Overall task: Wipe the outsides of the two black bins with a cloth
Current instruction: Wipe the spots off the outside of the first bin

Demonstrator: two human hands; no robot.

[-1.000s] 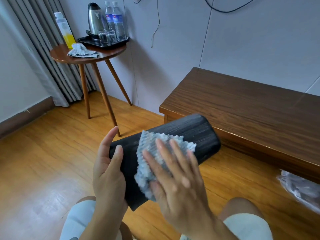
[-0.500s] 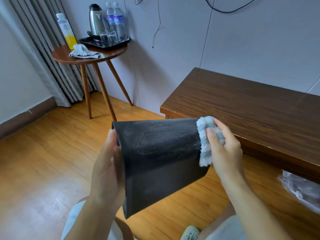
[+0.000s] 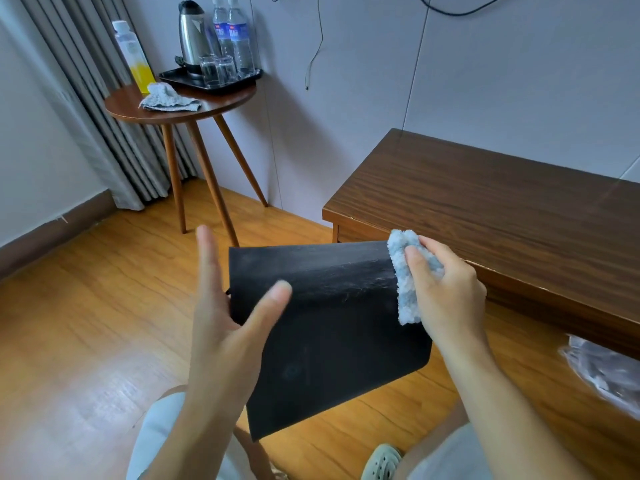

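Head view: the black bin (image 3: 329, 327) is held in the air above the wooden floor (image 3: 86, 323), its upper right corner near the edge of the low wooden bench (image 3: 502, 230). The right hand (image 3: 446, 289) pinches the cloth (image 3: 403, 278) against the bin's right edge. The left hand (image 3: 225, 317) has its fingers straight, thumb on the bin's face. Half a second ago this hand lay along the bin's left edge; now it is spread.

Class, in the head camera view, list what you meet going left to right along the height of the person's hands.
Left hand → black bin → blue cloth → right hand → wooden bench.
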